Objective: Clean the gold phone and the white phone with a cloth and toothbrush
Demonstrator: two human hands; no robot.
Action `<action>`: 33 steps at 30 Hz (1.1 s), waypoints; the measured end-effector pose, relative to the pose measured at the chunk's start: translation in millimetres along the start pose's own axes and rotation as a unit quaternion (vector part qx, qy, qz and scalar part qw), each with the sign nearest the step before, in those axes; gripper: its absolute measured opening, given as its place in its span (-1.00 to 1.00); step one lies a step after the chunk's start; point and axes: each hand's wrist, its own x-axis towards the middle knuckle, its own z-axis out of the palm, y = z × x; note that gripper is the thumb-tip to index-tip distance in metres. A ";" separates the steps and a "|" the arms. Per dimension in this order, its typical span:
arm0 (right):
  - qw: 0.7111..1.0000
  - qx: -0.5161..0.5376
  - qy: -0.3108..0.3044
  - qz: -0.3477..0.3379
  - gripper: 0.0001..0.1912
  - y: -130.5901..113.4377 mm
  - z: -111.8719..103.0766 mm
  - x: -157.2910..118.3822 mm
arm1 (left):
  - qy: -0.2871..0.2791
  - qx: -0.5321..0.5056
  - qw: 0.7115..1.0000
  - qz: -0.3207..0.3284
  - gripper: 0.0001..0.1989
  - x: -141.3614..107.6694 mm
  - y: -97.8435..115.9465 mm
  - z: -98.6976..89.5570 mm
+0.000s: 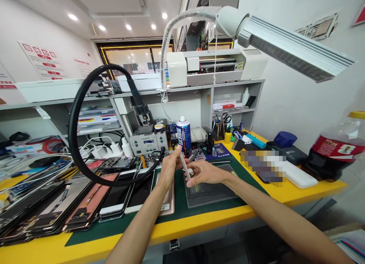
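My left hand (169, 166) is closed on a thin, flat phone-shaped slab (184, 162), seen nearly edge-on with a pale rim. It is tilted up over the grey perforated mat (219, 191). At the slab's lower right side, my right hand (207, 172) pinches a small crumpled white wad (190, 172), perhaps tissue. The wad looks close against the slab; whether it touches is unclear. Below the hands a dark flat piece (197, 189) lies on the mat. Just behind them a blue spray can (184, 134) stands upright. Beside my left forearm lies a rose-gold phone part (169, 203).
Rows of phones and screens (118, 195) cover the bench's left side. A thick black hose (74, 123) loops above them from a rework station (149, 142). A lamp (291, 45) hangs overhead. A cola bottle (333, 151) and white case (299, 174) are at right.
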 end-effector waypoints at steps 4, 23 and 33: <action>0.997 -0.060 0.051 -0.009 -0.55 7.4 -0.1 2.8 | -0.010 -0.044 0.999 -0.007 -0.40 -1.2 5.8 0.1; 0.941 0.310 0.038 0.132 -0.69 -3.2 -21.7 5.6 | -0.065 -0.205 0.976 0.017 -0.53 0.1 3.8 9.5; 0.957 0.215 0.193 -0.038 -0.53 -16.9 -35.1 -10.5 | -0.056 -0.131 0.980 0.140 -0.68 -1.2 8.4 -1.0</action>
